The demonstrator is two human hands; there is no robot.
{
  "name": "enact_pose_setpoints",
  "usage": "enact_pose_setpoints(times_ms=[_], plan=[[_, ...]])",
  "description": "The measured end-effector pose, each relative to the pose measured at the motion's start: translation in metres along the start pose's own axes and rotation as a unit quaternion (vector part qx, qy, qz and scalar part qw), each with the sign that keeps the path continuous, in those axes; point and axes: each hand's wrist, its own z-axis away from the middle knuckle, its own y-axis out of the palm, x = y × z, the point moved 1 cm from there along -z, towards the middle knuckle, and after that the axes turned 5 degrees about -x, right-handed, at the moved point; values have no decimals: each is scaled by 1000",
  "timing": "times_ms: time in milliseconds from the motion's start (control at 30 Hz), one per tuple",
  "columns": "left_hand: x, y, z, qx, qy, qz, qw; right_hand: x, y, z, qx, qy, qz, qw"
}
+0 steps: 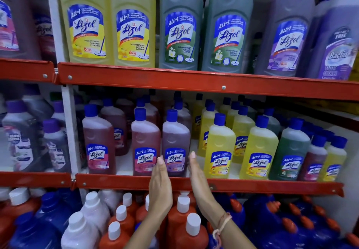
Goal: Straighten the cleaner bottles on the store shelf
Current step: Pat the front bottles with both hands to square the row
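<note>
Both our hands are flat and open: left hand (160,182) and right hand (196,174) flank the purple Lizol bottle (174,143) at the middle shelf's red front rail (252,185), fingertips just beside its label.

- Light is even and fairly bright, coming from the front and above; the big upper bottles (132,23) glow softly.
- Deep shade fills the shelf (194,81) recesses behind the small bottles.
- Wide-angle bending curves the red rails and tilts bottles at the edges.
- Edge labels look soft and smeared; central labels read sharper.
</note>
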Motion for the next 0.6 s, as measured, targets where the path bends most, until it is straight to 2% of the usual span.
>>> enact_pose_setpoints(times_ms=[233,400,600], plan=[[-5,3,-11,10,-25,-10,1000,4,-1,4,-12,-4,-13,1000],[-2,9,-15,33,-67,52,996,6,-7,1,-2,-2,-44,999],[-7,12,-25,51,-81,69,993,8,-10,5,6,-2,-22,1000]])
